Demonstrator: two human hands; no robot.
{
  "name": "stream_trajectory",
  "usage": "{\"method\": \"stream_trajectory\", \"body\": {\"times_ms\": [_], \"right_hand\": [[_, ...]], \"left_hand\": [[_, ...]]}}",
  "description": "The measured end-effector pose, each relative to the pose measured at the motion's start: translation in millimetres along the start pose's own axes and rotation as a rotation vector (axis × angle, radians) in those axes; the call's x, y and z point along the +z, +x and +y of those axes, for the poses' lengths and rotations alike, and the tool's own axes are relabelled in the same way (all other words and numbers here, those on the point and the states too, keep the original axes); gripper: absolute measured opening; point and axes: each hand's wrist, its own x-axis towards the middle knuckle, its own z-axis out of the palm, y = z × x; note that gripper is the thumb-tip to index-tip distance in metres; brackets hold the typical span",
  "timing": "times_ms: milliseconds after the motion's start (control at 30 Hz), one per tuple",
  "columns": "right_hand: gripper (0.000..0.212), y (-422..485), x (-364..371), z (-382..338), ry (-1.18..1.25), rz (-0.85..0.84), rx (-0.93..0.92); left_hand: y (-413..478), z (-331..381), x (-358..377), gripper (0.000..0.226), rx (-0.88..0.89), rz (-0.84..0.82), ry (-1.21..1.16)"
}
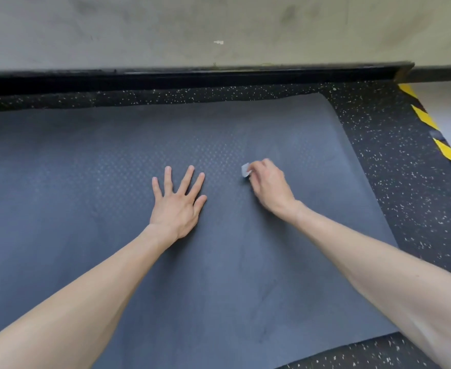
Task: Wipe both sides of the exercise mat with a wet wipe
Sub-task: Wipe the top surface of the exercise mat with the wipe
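Left hand [177, 202] flat on exercise mat [86, 182], fingers spread, holding nothing. Right hand [268, 186] curled, pinching small wet wipe [245, 170] against mat, nearer its right edge.

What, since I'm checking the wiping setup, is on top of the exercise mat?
The left hand lies flat on the exercise mat, fingers spread. The right hand pinches a wet wipe against it. That hand covers most of the wipe.
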Motion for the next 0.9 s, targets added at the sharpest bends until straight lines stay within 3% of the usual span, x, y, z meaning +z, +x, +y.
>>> {"method": "stream_trajectory", "body": {"times_ms": [167,267,367,567,667,800,900], "right_hand": [[0.01,-87,29,-75,0.117,-0.191,-0.338],[0.008,-110,33,-84,0.118,-0.287,-0.472],[0.004,-78,30,-56,0.013,-0.208,-0.44],[0.011,-29,3,1,-0.065,-0.042,0.034],[0.008,-57,15,-36,-0.008,-0.048,-0.092],[0.013,-137,42,-95,0.073,-0.195,-0.359],[0.008,-166,47,-109,0.101,-0.228,-0.41]], "left_hand": [[2,1,-2,0.062,0.005,0.004,0.024],[0,-1,-4,0.063,0.005,0.0,0.007],[-9,-2,-8,0.063,-0.02,-0.009,-0.018],[-47,-7,2,0.063,0.039,-0.022,0.003],[-44,-7,3,0.064,0.024,-0.05,-0.014],[-45,0,7,0.066,0.016,-0.03,0.028],[-48,1,10,0.065,0.003,-0.016,0.055]]}}
